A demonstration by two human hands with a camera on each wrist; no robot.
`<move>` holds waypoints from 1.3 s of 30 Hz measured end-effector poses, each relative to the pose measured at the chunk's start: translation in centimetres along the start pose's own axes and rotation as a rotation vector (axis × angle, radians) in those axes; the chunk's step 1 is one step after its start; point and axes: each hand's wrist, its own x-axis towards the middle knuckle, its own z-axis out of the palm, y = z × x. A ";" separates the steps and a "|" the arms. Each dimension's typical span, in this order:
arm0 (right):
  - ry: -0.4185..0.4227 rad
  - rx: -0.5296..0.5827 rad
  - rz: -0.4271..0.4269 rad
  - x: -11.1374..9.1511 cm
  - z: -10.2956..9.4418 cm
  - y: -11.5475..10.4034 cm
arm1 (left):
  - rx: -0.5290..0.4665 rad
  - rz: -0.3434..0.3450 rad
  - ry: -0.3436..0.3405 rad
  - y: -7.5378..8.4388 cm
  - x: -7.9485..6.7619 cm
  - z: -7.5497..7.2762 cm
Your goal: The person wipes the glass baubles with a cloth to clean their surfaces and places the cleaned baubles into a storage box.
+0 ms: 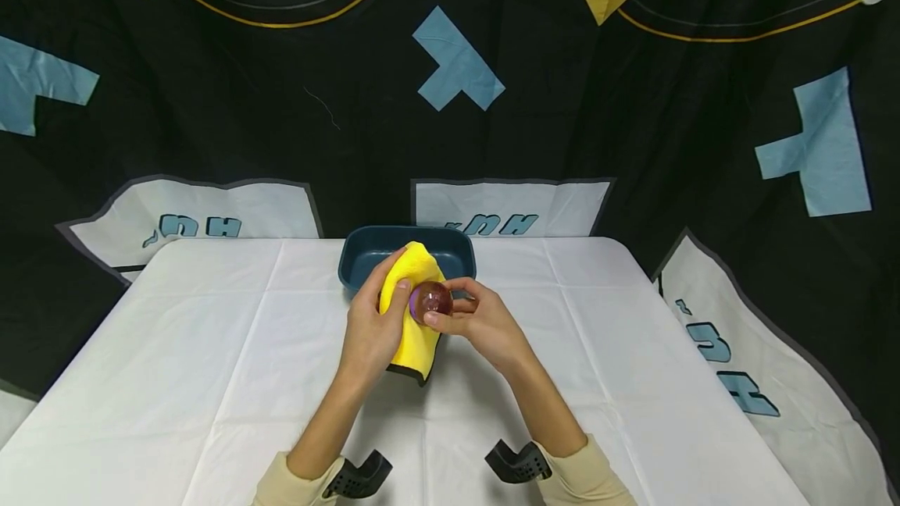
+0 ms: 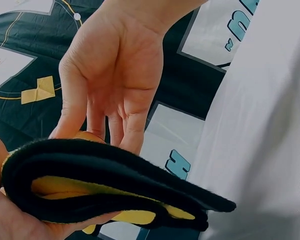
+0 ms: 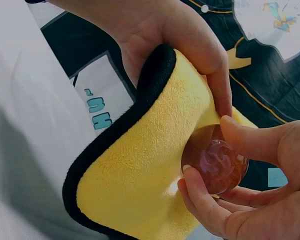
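Observation:
My left hand (image 1: 374, 331) holds a folded yellow cloth (image 1: 416, 343) with black edging, its thumb on the near face. In my right hand (image 1: 488, 326), a clear reddish-purple ball (image 1: 432, 300) is pinched between thumb and fingers. The right wrist view shows a pale swirl in the ball (image 3: 210, 162), which lies against the yellow cloth (image 3: 135, 160). Black-edged cloth folds (image 2: 100, 170) fill the front of the left wrist view and hide the ball there. Both hands are above the table, just in front of a dark blue basin (image 1: 360, 248).
A white cloth (image 1: 232, 381) with fold creases covers the table. Behind it hangs a black curtain (image 1: 337, 115) with blue and yellow patches and white lettered panels. Each wrist carries a black camera mount (image 1: 360, 476).

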 end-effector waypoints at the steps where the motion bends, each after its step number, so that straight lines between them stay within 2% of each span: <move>1: -0.003 -0.001 0.001 0.0 0.0 0.1 | -0.002 -0.003 0.001 0.0 0.0 0.0; 14: -0.122 0.048 -0.014 0.5 -0.4 0.8 | -0.006 -0.007 0.012 0.1 -0.1 0.0; 20: -0.076 -0.008 -0.038 0.5 -0.2 0.8 | -0.007 -0.007 0.014 0.1 -0.1 0.1; 26: -0.033 0.060 -0.034 0.4 0.0 0.5 | 0.001 0.011 0.019 -0.1 0.0 -0.1; 34: -0.037 0.051 0.004 0.2 0.1 0.2 | 0.004 0.031 0.021 -0.2 -0.1 -0.2; 39: -0.048 0.042 0.010 0.2 0.0 0.3 | -0.003 0.012 0.023 -0.1 -0.1 -0.1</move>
